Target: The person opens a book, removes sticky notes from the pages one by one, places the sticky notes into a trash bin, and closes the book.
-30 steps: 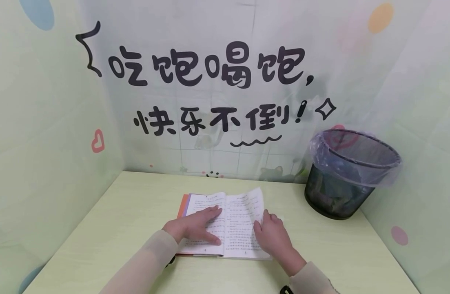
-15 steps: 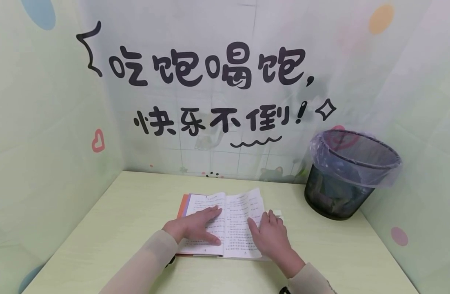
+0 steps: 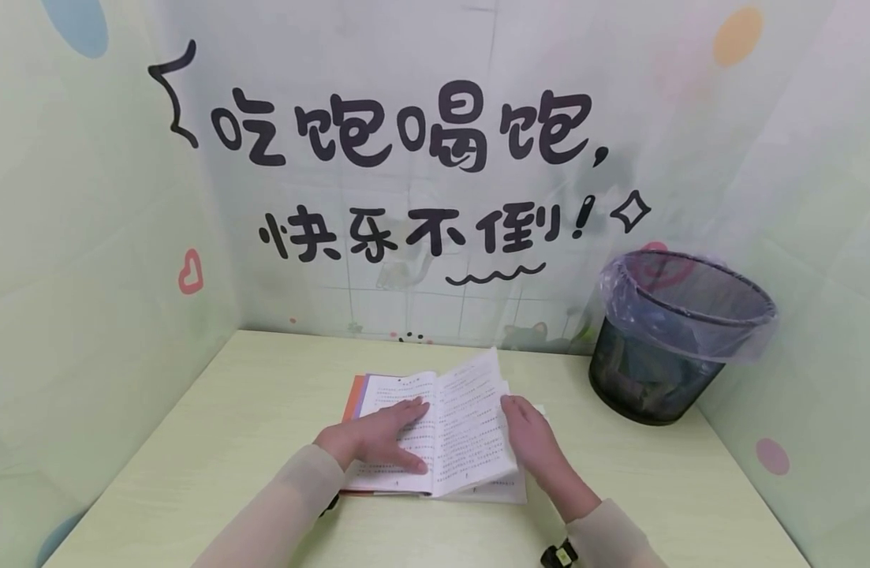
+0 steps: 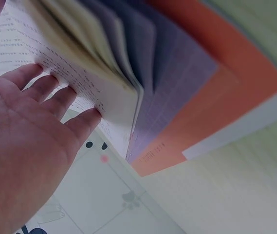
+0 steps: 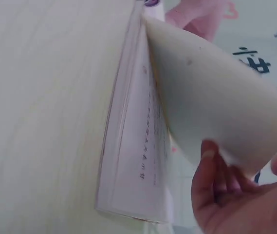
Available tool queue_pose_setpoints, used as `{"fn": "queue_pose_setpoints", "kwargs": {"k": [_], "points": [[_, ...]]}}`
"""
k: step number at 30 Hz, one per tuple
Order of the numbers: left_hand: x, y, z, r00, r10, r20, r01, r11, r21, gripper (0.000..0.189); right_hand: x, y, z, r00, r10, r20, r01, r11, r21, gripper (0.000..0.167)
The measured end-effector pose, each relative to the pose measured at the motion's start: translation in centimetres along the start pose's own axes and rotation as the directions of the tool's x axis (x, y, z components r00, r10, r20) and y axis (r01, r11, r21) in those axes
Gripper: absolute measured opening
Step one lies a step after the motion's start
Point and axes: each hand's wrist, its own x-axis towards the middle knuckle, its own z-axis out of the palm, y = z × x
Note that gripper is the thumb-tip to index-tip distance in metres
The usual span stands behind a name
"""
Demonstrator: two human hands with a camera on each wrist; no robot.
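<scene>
An open book (image 3: 395,390) with printed pages lies on the table. My left hand (image 3: 374,435) rests on its left page, fingers spread and fairly straight. In the left wrist view, that hand's fingertips touch the printed paper, and the book's purple sheet (image 4: 177,78) and orange cover (image 4: 252,92) fan out beside it. My right hand (image 3: 537,442) holds the outer edge of a right-hand page (image 3: 472,426), which is raised and tilted above the pages beneath. From the right wrist, the page (image 5: 211,92) bends away from the book, with the fingers (image 5: 204,178) curled at its edge.
A black mesh waste bin (image 3: 647,371) with a clear liner stands at the table's back right. Printed fabric walls (image 3: 420,300) enclose the pale wooden table (image 3: 264,379) at the back and both sides.
The right hand slid along the page's outer edge, loosened, then took a page and raised it off those below. The left hand stays in place.
</scene>
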Motion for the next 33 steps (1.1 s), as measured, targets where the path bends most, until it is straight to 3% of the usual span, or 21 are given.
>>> {"fn": "queue_pose_setpoints", "kwargs": {"k": [3, 8, 13, 16, 19, 21, 25, 27, 33], "points": [[0.0, 0.0, 0.0, 1.000, -0.001, -0.001, 0.001, 1.000, -0.004, 0.111, 0.3, 0.6, -0.1, 0.998, 0.028, 0.052, -0.034, 0.991, 0.127, 0.068], [0.0, 0.0, 0.0, 1.000, 0.006, 0.001, -0.006, 1.000, -0.010, 0.111, 0.4, 1.5, 0.6, 0.992, 0.051, 0.118, -0.081, 0.959, 0.272, 0.072], [-0.1, 0.1, -0.1, 1.000, 0.021, 0.002, -0.021, 1.000, -0.022, 0.110, 0.5, 1.8, 1.4, 0.966, -0.016, 0.257, -0.120, 0.855, 0.505, 0.079], [-0.3, 0.2, -0.2, 1.000, 0.025, 0.002, -0.025, 0.999, -0.024, 0.110, 0.6, 1.7, 1.6, 0.944, -0.063, 0.325, -0.146, 0.802, 0.579, 0.079], [-0.4, 0.2, -0.3, 1.000, 0.021, 0.003, -0.020, 0.999, -0.031, 0.109, 0.7, 1.5, 1.9, 0.919, -0.095, 0.382, -0.176, 0.768, 0.616, 0.076], [-0.4, 0.3, -0.3, 1.000, 0.018, 0.002, -0.018, 0.999, -0.035, 0.109, 0.7, 1.3, 2.2, 0.912, -0.109, 0.396, -0.164, 0.786, 0.596, 0.070], [-0.2, 0.2, -0.3, 1.000, 0.017, 0.002, -0.017, 0.999, -0.031, 0.109, 0.5, 1.4, 3.2, 0.923, -0.110, 0.368, -0.082, 0.879, 0.469, 0.056], [-0.1, 0.0, -0.3, 1.000, 0.017, 0.001, -0.017, 1.000, -0.025, 0.110, 0.4, 1.5, 3.6, 0.929, -0.107, 0.354, -0.053, 0.909, 0.414, 0.054], [-0.1, -0.4, -0.4, 0.999, 0.044, -0.017, -0.045, 0.998, -0.035, 0.110, 0.2, 1.7, 4.7, 0.935, -0.098, 0.340, -0.027, 0.939, 0.344, 0.054]]}}
